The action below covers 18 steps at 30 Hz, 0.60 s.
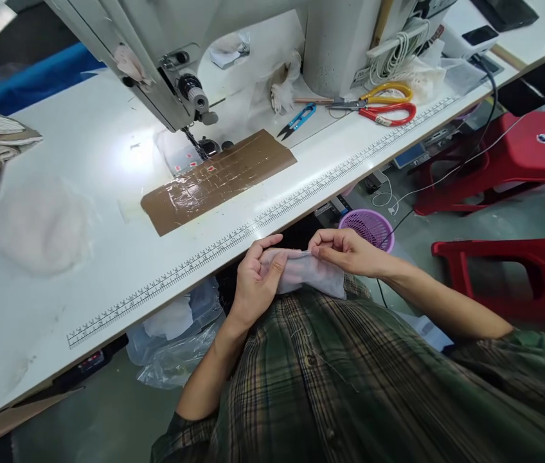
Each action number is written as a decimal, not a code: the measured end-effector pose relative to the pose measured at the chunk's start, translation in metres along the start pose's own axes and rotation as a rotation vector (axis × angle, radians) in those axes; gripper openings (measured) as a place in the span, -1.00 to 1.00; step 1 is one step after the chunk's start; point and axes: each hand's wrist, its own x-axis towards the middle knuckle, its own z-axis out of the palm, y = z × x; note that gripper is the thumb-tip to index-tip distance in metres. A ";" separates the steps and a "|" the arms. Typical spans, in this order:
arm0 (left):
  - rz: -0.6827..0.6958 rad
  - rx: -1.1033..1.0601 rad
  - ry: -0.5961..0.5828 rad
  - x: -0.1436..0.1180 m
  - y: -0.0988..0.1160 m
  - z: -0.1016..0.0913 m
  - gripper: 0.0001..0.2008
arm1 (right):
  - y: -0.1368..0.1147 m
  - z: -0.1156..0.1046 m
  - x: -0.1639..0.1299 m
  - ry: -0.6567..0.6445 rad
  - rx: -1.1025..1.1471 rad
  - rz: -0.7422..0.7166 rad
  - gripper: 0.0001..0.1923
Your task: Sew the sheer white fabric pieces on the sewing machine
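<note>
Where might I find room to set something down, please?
The white table looks mostly bare between the pale pile and the left end of the ruler; on the right, past the brown strip, blue snips and scissors crowd it.

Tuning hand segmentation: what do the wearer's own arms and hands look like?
Left hand and right hand: bare, no gloves, rings or watch visible. Forearms bare too. Sleeves: dark green plaid with tan lines, ending around the elbows.

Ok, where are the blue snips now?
In the head view, slightly right of upper centre, the blue snips lie on the table, beyond the right end of the brown strip and left of the yellow scissor handle.
</note>
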 end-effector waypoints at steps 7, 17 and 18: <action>0.122 0.221 0.139 0.009 0.045 -0.043 -0.43 | -0.029 0.014 0.031 -0.188 0.045 -0.037 -0.68; 0.614 1.198 0.219 0.101 0.118 -0.154 -0.49 | -0.085 0.019 0.123 -0.257 -0.611 -0.232 -0.78; 0.662 1.243 0.248 0.105 0.120 -0.159 -0.52 | -0.090 0.015 0.129 -0.214 -0.699 -0.276 -0.78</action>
